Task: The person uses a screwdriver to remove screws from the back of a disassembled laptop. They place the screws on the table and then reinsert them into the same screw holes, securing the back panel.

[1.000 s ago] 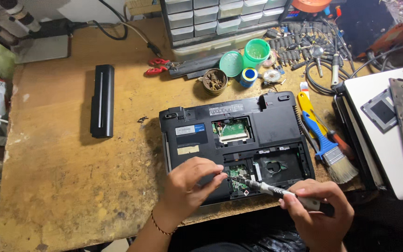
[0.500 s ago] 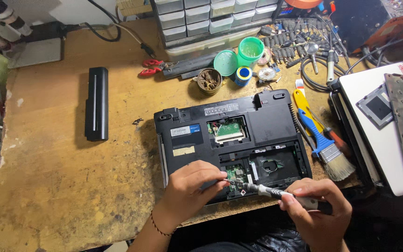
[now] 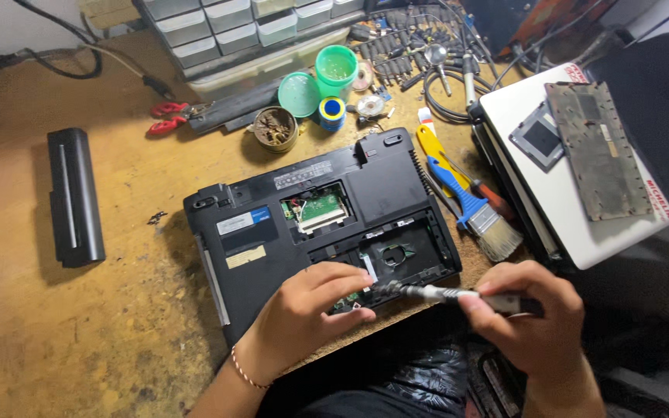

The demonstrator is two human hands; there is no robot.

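A black laptop (image 3: pixel 381 182) lies upside down on the wooden bench with its bottom covers off, green circuit boards showing. My left hand (image 3: pixel 307 313) rests on its near edge, fingers pressed by an open bay. My right hand (image 3: pixel 532 317) grips a screwdriver (image 3: pixel 435 293) held level, its tip at the bay beside my left fingertips.
A black laptop battery (image 3: pixel 75 197) lies at the left. A blue-and-yellow paintbrush (image 3: pixel 466 197), red pliers (image 3: pixel 168 116), green cups (image 3: pixel 336 66), a tin of screws (image 3: pixel 275 128), drawer units (image 3: pixel 218 23), and stacked laptops (image 3: pixel 582 224) at the right surround it.
The view has shifted so the laptop sits lower and nearer. Both hands stay at the open bay with the screwdriver tip in nearly the same spot.
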